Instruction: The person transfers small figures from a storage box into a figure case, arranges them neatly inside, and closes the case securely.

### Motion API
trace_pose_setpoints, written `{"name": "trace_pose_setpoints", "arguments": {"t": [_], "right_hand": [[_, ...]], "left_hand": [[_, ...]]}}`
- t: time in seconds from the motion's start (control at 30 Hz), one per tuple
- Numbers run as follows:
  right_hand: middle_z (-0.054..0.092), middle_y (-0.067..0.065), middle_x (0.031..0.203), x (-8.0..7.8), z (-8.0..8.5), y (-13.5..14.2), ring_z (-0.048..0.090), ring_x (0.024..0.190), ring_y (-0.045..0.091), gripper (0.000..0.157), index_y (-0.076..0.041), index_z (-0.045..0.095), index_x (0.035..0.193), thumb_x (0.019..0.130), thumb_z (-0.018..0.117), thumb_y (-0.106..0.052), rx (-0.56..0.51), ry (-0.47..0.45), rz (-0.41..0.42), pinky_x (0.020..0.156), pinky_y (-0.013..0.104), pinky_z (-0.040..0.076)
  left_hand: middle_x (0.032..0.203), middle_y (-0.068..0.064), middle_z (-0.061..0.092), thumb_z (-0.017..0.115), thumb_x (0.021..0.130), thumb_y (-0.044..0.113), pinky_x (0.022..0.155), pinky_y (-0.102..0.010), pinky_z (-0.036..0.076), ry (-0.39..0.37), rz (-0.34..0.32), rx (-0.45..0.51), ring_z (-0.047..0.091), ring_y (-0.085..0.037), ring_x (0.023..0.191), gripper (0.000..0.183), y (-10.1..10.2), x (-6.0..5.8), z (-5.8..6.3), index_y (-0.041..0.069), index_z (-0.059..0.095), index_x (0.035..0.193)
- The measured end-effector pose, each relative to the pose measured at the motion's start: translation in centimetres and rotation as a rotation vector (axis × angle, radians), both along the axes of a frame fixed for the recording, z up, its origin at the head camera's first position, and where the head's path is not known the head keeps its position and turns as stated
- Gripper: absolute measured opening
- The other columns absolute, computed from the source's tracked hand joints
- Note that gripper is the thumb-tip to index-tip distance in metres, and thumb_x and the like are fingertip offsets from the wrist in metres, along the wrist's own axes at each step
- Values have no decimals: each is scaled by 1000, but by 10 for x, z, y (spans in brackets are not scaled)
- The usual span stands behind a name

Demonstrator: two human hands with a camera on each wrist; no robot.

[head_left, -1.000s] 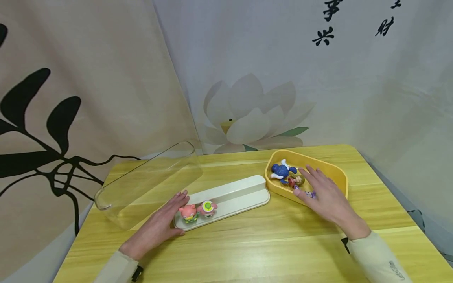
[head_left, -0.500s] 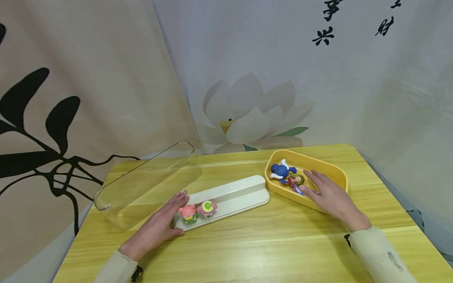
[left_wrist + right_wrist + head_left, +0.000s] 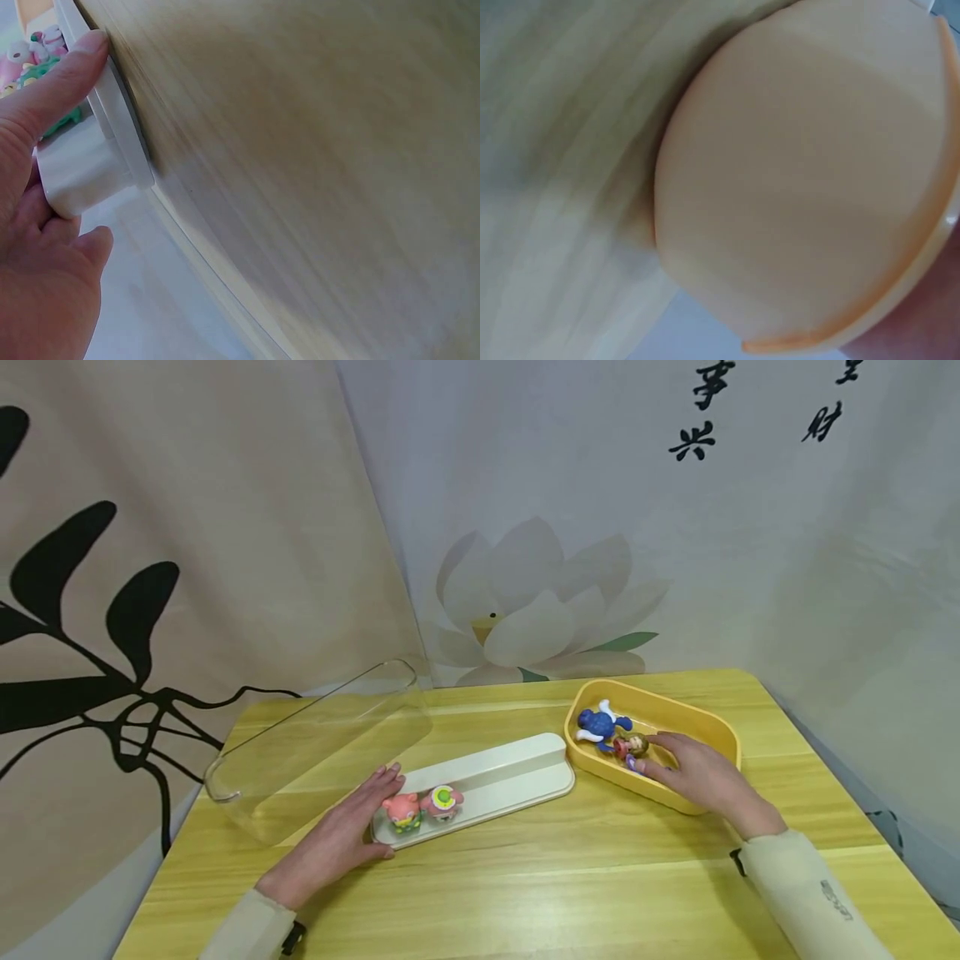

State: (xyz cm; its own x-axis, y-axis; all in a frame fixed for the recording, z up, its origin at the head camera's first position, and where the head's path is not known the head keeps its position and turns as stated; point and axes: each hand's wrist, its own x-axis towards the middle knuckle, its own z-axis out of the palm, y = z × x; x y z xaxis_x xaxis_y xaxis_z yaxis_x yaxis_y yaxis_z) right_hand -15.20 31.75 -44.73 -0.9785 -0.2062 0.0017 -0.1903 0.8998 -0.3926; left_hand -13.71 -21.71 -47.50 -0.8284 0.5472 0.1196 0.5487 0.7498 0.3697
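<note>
The head view shows your right hand (image 3: 705, 777) reaching into the yellow bowl (image 3: 693, 717), thumb beside a small purple toy (image 3: 633, 763); whether you pinch it, I cannot tell, since the right wrist view gives mostly the bowl's outer wall. A brown-haired doll (image 3: 633, 744) and a blue toy (image 3: 598, 724) lie farther left in the bowl. Your left hand (image 3: 333, 839) grips the left end of the white tray (image 3: 517, 777), thumb on the near edge, fingers along the far side. Two pink toys sit side by side next to those fingers. The tray's right end is just beside the bowl. Behind your left hand is a clear cover (image 3: 322, 752). Everything rests on a yellowish wood-grain table (image 3: 525, 893). Pale curtains (image 3: 510, 452) surround the back, printed with a white flower (image 3: 532, 618), black leaves (image 3: 138, 618) and black lettering (image 3: 692, 441).
</note>
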Motion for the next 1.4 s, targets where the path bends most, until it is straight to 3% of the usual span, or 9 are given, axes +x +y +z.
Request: {"name": "trace_pose_setpoints", "arguments": {"t": [0.4,0.77,1.13,1.4], "right_hand": [[63,31,129,-8,2,-1,64,111,48,64,11,58,133,94,77,-35,14,-57,-22,92,61,54],[71,20,111,-12,3,3,67,102,37,52,9,68,124,94,78,-32,64,-121,26,88,56,56],[69,16,104,-13,0,7,63,90,26,46,9,70,120,94,77,-29,72,-96,64,81,50,56],[69,16,110,-12,0,6,65,104,36,33,2,77,115,96,74,-25,79,-109,106,90,56,55]], "left_hand": [[170,-7,26,96,72,17,115,-50,40,-25,8,-1,28,-31,154,103,0,-1,0,4,41,158],[169,-9,28,97,70,17,115,-51,40,-11,10,6,30,-33,153,104,0,-1,0,3,42,157],[170,-8,25,95,72,17,116,-51,38,-40,9,5,28,-32,154,103,0,-1,1,4,40,158],[170,-8,25,95,72,17,116,-52,39,-33,8,9,28,-32,154,103,0,0,2,5,41,159]]}}
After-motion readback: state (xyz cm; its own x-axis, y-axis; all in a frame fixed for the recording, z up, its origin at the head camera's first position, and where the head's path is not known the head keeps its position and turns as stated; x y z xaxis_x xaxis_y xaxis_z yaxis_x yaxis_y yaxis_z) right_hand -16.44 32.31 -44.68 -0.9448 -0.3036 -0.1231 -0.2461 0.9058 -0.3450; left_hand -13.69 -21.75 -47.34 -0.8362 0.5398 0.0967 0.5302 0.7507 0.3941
